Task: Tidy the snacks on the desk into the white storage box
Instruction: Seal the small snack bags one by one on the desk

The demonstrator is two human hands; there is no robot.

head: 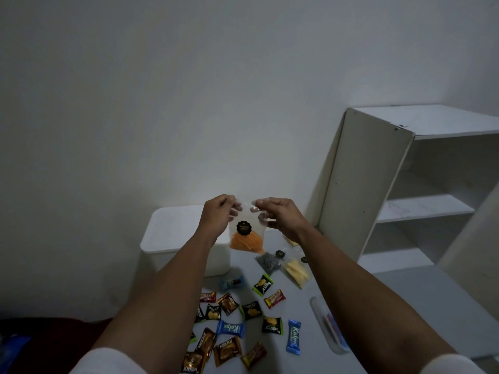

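A: Starting near: wrapped snacks (237, 329) litter the desk (378, 298) in front of the white storage box (172, 233); bare desk right of them, up to the shelf unit (421, 190).

B: Hands?

A: Left hand (216, 217) and right hand (278, 217) each pinch a top corner of a clear bag (246, 233), held up just right of the box.

B: Bag look?

A: Orange chips inside, round black label.

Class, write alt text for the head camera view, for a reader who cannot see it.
Both hands, left hand and right hand, pinch the top of a clear bag of orange snacks held up above a closed white storage box. Small wrapped snacks lie scattered on the desk below, beside a white shelf unit.
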